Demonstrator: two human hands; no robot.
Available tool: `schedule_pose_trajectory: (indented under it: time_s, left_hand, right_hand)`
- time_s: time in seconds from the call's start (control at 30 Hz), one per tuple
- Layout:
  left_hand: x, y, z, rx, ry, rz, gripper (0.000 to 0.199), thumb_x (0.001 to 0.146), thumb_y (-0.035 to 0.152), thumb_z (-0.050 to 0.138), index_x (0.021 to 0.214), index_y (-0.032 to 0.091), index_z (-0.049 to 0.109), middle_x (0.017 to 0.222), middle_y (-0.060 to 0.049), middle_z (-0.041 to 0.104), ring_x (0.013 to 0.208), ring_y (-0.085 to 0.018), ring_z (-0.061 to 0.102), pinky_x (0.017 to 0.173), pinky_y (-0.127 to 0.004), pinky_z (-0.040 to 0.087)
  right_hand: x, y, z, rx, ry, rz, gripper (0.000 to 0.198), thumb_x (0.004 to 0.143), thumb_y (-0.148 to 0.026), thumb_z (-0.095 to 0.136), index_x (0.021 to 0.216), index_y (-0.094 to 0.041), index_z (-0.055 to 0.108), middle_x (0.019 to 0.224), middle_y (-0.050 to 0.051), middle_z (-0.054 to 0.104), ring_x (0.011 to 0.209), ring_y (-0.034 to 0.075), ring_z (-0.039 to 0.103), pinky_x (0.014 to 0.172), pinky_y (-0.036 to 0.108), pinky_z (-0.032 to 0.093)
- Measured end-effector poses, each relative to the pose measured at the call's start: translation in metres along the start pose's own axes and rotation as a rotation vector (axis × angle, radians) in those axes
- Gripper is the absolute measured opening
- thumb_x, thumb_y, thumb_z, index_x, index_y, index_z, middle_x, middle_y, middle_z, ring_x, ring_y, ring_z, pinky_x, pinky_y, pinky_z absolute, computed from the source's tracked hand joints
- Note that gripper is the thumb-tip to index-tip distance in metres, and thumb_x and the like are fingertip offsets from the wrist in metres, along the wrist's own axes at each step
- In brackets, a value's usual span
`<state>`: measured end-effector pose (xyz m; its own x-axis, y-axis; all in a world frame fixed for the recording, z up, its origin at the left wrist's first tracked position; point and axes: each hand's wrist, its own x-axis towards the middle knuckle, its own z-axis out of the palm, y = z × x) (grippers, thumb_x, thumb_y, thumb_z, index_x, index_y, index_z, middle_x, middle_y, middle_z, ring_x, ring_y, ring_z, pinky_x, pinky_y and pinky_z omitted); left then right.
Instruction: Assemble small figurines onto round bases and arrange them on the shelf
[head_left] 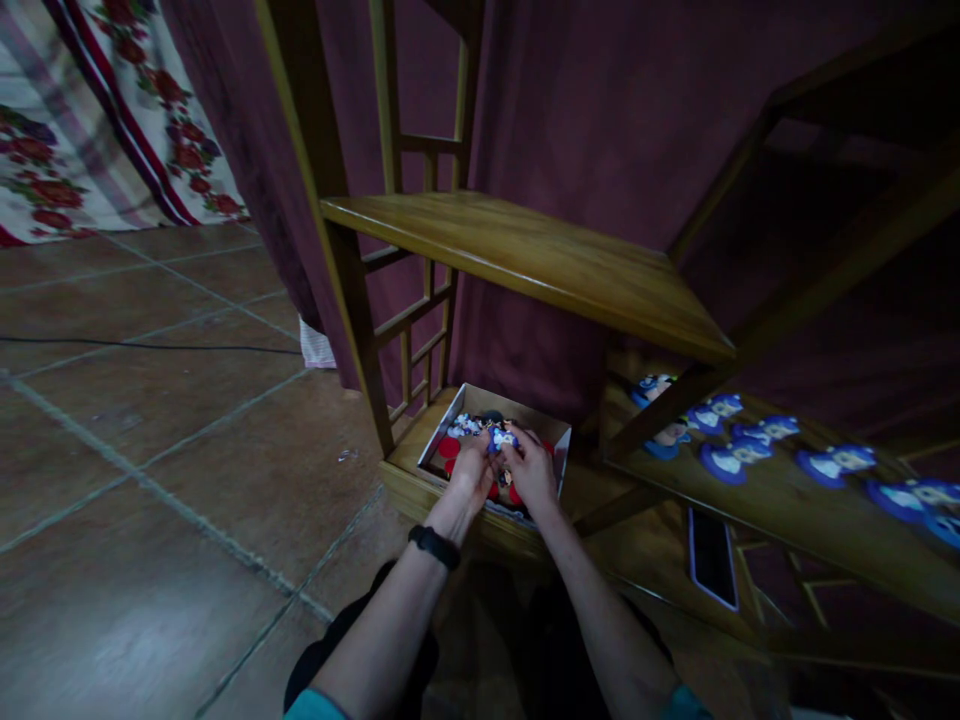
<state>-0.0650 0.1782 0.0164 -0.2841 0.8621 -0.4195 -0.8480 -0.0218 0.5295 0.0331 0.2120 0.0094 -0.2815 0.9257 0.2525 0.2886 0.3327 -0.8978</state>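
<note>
Both my hands meet over an open cardboard box [559, 432] on the low shelf. Between the fingertips is a small blue-and-white figurine [502, 440]. My left hand [474, 468], with a dark band on its wrist, is closed on its left side. From the right, my right hand [532, 470] pinches the same figurine. Inside the box lie more figurines [466, 425] and several round red pieces [448, 448]. My hands hide part of the box's contents.
On the wooden shelf to the right lie several blue-and-white figurines [736, 458]. Below them rests a phone [712, 557]. A wooden shelf board [517, 250] juts out above the box. A purple curtain [570, 130] hangs behind, and a black cable [150, 346] crosses the tiled floor.
</note>
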Motion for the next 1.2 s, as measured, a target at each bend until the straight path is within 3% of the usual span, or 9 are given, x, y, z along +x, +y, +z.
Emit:
schedule_pose_trajectory:
  time_s: [0.23,0.53,0.73,0.9,1.07,1.2]
  left_hand:
    - [0.007,-0.011,-0.004,0.068,-0.031,0.084,0.011,0.083,0.019,0.052,0.084,0.013,0.061,0.076,-0.004,0.065,0.067,-0.011,0.061,0.063,-0.02,0.047]
    - [0.001,-0.009,-0.005,0.023,-0.008,0.012,0.011,0.083,0.019,0.051,0.082,0.014,0.061,0.078,-0.005,0.065,0.07,-0.011,0.061,0.07,-0.023,0.048]
    - [0.004,-0.001,-0.01,0.091,0.011,-0.028,0.01,0.081,0.019,0.055,0.086,0.014,0.062,0.085,-0.006,0.065,0.073,-0.011,0.06,0.07,-0.024,0.048]
    - [0.01,-0.006,-0.013,0.046,0.066,0.015,0.004,0.078,0.013,0.059,0.08,0.013,0.061,0.078,-0.005,0.065,0.064,-0.01,0.059,0.065,-0.023,0.049]
    - [0.008,-0.007,-0.012,0.032,0.096,0.031,0.005,0.075,0.008,0.059,0.075,0.013,0.06,0.069,-0.004,0.064,0.06,-0.011,0.06,0.064,-0.026,0.051]
    - [0.004,-0.003,-0.012,0.09,0.07,0.033,0.006,0.069,0.007,0.065,0.07,0.011,0.061,0.062,-0.002,0.062,0.055,-0.009,0.058,0.061,-0.022,0.05]
  right_hand:
    - [0.002,0.016,0.01,0.134,-0.014,0.145,0.032,0.076,-0.03,0.056,0.107,-0.028,0.063,0.101,0.003,0.065,0.074,0.017,0.061,0.062,0.028,0.053]
    - [-0.001,0.003,-0.002,-0.099,-0.044,-0.082,0.034,0.079,-0.023,0.051,0.11,-0.029,0.062,0.108,0.003,0.061,0.097,0.019,0.058,0.089,0.031,0.044]
    - [0.006,0.011,-0.004,-0.119,-0.101,-0.073,0.035,0.078,-0.022,0.051,0.112,-0.026,0.061,0.107,0.003,0.062,0.095,0.018,0.059,0.087,0.03,0.045]
    - [0.009,0.015,0.0,-0.134,-0.071,-0.052,0.036,0.077,-0.021,0.05,0.112,-0.027,0.059,0.108,0.002,0.063,0.096,0.017,0.059,0.086,0.03,0.046]
    - [0.012,0.014,0.006,-0.159,-0.08,-0.01,0.032,0.076,-0.021,0.053,0.107,-0.029,0.058,0.096,0.0,0.065,0.082,0.016,0.062,0.078,0.029,0.049]
    - [0.015,0.013,0.007,-0.228,-0.054,-0.077,0.031,0.075,-0.017,0.051,0.104,-0.026,0.059,0.104,0.002,0.063,0.093,0.017,0.06,0.084,0.03,0.047]
